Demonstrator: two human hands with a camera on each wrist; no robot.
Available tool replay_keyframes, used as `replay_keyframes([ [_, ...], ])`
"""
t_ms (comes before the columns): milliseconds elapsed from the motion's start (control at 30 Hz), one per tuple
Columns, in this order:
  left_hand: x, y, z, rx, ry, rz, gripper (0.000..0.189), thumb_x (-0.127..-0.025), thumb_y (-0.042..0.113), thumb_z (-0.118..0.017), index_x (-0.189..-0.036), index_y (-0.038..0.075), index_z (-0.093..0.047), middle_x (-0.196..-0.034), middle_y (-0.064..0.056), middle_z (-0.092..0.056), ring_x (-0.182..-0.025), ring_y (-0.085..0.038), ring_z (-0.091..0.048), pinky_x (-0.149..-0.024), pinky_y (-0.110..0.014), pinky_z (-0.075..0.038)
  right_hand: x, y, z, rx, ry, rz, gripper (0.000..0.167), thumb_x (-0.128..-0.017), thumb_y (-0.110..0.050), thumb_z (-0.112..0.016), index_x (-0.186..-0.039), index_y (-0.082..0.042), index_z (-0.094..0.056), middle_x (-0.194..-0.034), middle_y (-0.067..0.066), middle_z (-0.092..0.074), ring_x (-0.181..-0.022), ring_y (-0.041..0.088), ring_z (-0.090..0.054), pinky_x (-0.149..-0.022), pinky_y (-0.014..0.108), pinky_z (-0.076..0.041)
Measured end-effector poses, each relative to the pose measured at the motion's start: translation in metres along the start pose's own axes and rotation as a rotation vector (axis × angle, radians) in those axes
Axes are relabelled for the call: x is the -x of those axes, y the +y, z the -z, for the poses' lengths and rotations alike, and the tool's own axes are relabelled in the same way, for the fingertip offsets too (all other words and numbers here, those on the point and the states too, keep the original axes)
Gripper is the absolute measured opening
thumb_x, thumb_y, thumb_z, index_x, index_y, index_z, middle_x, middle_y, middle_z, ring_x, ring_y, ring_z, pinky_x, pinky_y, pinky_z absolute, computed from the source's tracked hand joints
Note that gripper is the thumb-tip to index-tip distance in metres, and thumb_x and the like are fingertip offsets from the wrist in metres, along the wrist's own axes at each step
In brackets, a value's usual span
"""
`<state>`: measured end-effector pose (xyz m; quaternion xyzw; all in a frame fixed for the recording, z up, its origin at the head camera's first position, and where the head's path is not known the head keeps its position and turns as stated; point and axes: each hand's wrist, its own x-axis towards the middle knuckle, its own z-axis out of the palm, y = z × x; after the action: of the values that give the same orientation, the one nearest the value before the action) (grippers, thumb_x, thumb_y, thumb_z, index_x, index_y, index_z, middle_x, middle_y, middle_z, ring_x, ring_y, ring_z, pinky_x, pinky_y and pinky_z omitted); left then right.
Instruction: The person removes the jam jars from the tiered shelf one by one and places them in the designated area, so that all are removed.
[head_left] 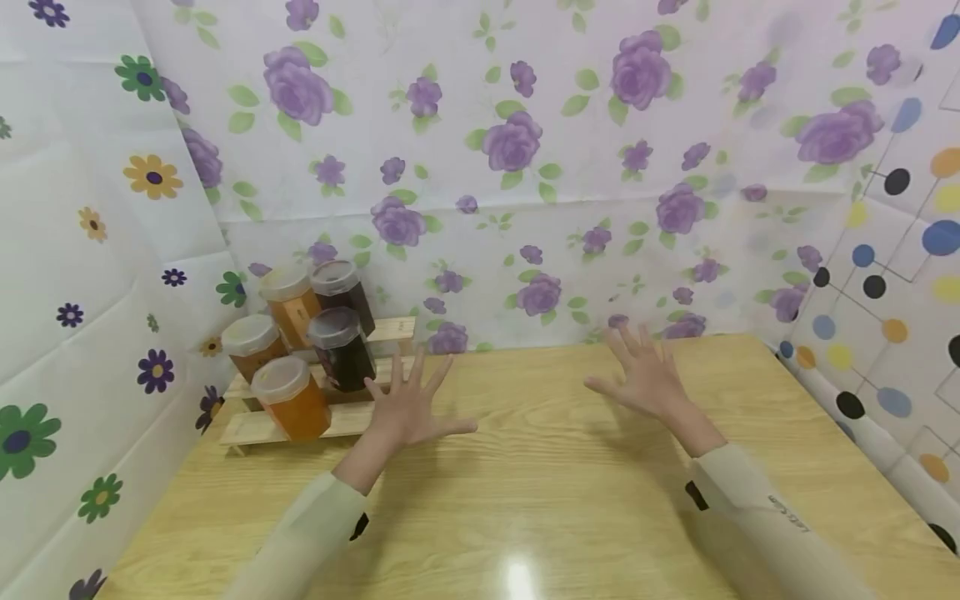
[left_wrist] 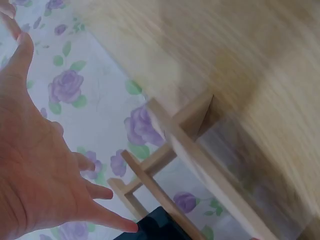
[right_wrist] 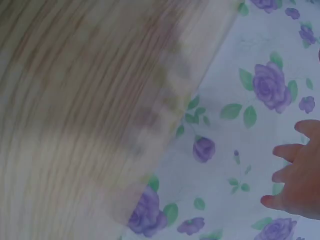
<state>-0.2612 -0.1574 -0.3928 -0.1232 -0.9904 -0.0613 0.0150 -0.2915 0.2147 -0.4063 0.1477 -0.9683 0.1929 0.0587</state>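
Observation:
My left hand (head_left: 405, 412) is held over the table with its fingers spread and nothing in it. It overlaps the right end of a stepped wooden rack (head_left: 352, 419) in the head view. Several lidded jars stand on that rack: an orange one (head_left: 298, 408) at the front, a dark one (head_left: 345, 358) behind it, and a brownish one (head_left: 255, 350) to the left. Farther back are an orange-brown jar (head_left: 292, 308) and another dark jar (head_left: 347, 296). Also spread and holding nothing, my right hand (head_left: 645, 379) hovers toward the table's back right.
The wood-grain table (head_left: 525, 483) meets a purple-flowered curtain (head_left: 480, 275) at its back edge. Patterned sheets close off both sides, a daisy print (head_left: 82, 333) on the left and a dotted one (head_left: 877, 308) on the right.

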Motion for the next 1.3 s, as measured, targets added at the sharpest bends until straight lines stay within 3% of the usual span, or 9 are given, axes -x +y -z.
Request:
replay_keyframes([
  [200, 0.016, -0.001, -0.006, -0.010, 0.106, -0.052, 0.108, -0.072, 0.082, -0.058, -0.156, 0.036, -0.008, -0.165, -0.015, -0.001, -0.146, -0.054, -0.006, -0.099, -0.085, -0.013, -0.007, -0.020, -0.022, -0.118, 0.014, 0.031, 0.087, -0.089, -0.060, -0.058, -0.154, -0.009, -0.029, -0.157, 0.026, -0.027, -0.146, 0.052, -0.010, -0.110, 0.076, -0.003],
  [333, 0.033, -0.001, -0.002, 0.045, 0.174, -0.083, 0.103, -0.074, 0.074, -0.064, -0.156, 0.031, -0.020, -0.163, -0.017, -0.016, -0.144, -0.052, -0.023, -0.101, -0.080, -0.023, -0.012, -0.036, -0.037, -0.233, -0.013, 0.049, 0.083, -0.091, -0.055, -0.059, -0.151, -0.004, -0.032, -0.154, 0.023, -0.036, -0.143, 0.050, -0.026, -0.110, 0.072, -0.020],
  [400, 0.042, -0.003, 0.003, 0.120, 0.178, -0.071, 0.095, -0.079, 0.067, -0.067, -0.155, 0.025, -0.028, -0.159, -0.017, -0.030, -0.139, -0.047, -0.037, -0.101, -0.073, -0.034, -0.013, -0.046, -0.044, -0.323, -0.060, 0.036, 0.079, -0.093, -0.050, -0.058, -0.151, -0.002, -0.032, -0.153, 0.024, -0.038, -0.140, 0.049, -0.032, -0.110, 0.069, -0.027],
  [533, 0.061, -0.016, 0.017, 0.370, 0.080, 0.016, 0.078, -0.088, 0.056, -0.064, -0.151, 0.018, -0.038, -0.146, -0.017, -0.050, -0.126, -0.041, -0.053, -0.095, -0.060, -0.047, -0.015, -0.062, -0.058, -0.496, -0.173, -0.028, 0.068, -0.098, -0.038, -0.055, -0.149, 0.001, -0.033, -0.149, 0.026, -0.041, -0.138, 0.050, -0.035, -0.108, 0.064, -0.034],
  [600, 0.071, -0.026, 0.022, 0.449, 0.029, 0.067, 0.073, -0.090, 0.055, -0.062, -0.149, 0.017, -0.042, -0.140, -0.018, -0.056, -0.124, -0.042, -0.055, -0.095, -0.058, -0.048, -0.016, -0.071, -0.066, -0.554, -0.207, -0.054, 0.063, -0.099, -0.035, -0.053, -0.148, 0.001, -0.036, -0.147, 0.026, -0.044, -0.137, 0.050, -0.036, -0.107, 0.063, -0.037],
  [667, 0.083, -0.038, 0.026, 0.467, -0.008, 0.084, 0.071, -0.090, 0.054, -0.061, -0.147, 0.015, -0.044, -0.136, -0.020, -0.059, -0.120, -0.043, -0.058, -0.091, -0.057, -0.050, -0.018, -0.081, -0.075, -0.605, -0.217, -0.076, 0.060, -0.100, -0.034, -0.054, -0.147, 0.000, -0.038, -0.145, 0.025, -0.047, -0.136, 0.049, -0.038, -0.107, 0.060, -0.038],
  [867, 0.115, -0.076, 0.034, 0.477, -0.026, 0.144, 0.068, -0.091, 0.050, -0.062, -0.145, 0.010, -0.046, -0.129, -0.020, -0.063, -0.108, -0.038, -0.064, -0.080, -0.048, -0.055, -0.027, -0.111, -0.093, -0.722, -0.143, -0.114, 0.054, -0.099, -0.030, -0.057, -0.143, 0.000, -0.046, -0.137, 0.022, -0.056, -0.128, 0.042, -0.051, -0.104, 0.053, -0.045],
  [1100, 0.129, -0.136, 0.033, 0.543, 0.086, 0.272, 0.058, -0.096, 0.038, -0.061, -0.137, -0.001, -0.050, -0.117, -0.026, -0.066, -0.096, -0.035, -0.068, -0.075, -0.041, -0.057, -0.038, -0.143, -0.118, -0.973, -0.156, -0.163, 0.049, -0.100, -0.029, -0.054, -0.140, -0.001, -0.048, -0.137, 0.022, -0.056, -0.121, 0.038, -0.057, -0.100, 0.049, -0.049],
  [1300, 0.125, -0.174, 0.022, 0.570, 0.166, 0.411, 0.061, -0.095, 0.042, -0.061, -0.135, -0.002, -0.050, -0.121, -0.026, -0.061, -0.109, -0.042, -0.061, -0.076, -0.037, -0.055, -0.042, -0.162, -0.137, -1.086, -0.209, -0.200, 0.051, -0.099, -0.030, -0.054, -0.139, 0.001, -0.047, -0.138, 0.023, -0.054, -0.125, 0.041, -0.053, -0.107, 0.053, -0.042],
])
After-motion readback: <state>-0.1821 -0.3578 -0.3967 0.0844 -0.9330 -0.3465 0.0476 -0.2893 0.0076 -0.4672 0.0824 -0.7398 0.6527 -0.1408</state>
